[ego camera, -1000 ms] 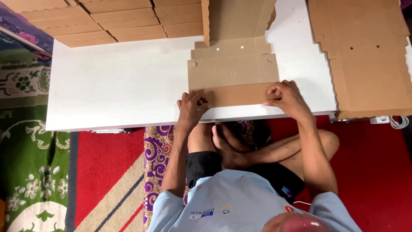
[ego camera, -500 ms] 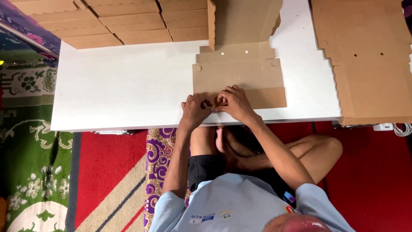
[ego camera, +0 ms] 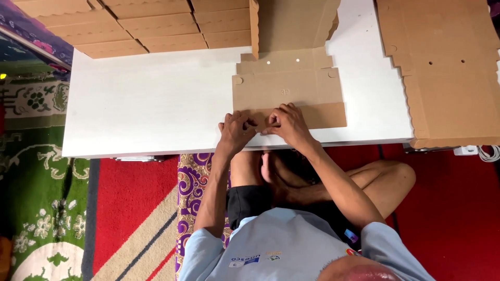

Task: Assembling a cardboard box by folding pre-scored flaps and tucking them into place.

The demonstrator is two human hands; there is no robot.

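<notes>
1. The flat cardboard box blank (ego camera: 288,91) lies on the white table (ego camera: 151,109), its near flap right at the table's front edge, close to the seated person, so both hands can work it without stretching.
2. The left hand (ego camera: 235,131) presses down on the near-left corner of that flap, fingers curled and pinching the cardboard edge.
3. The right hand (ego camera: 285,123) sits just beside it, touching the same flap, fingers bent and gripping the fold line; the two hands almost meet.
4. The blank is plain brown, with small round holes near its far edge and rounded tabs at its corners. A faint mark is stamped in the middle.
5. Beyond it an upright cardboard panel (ego camera: 295,23) rises at the table's back.
6. To the far left, a row of folded brown boxes (ego camera: 140,26) lies edge to edge.
7. At the right, a stack of unfolded blanks (ego camera: 448,73) overhangs the table.
8. Below, a red patterned carpet (ego camera: 130,208) covers the floor.
</notes>
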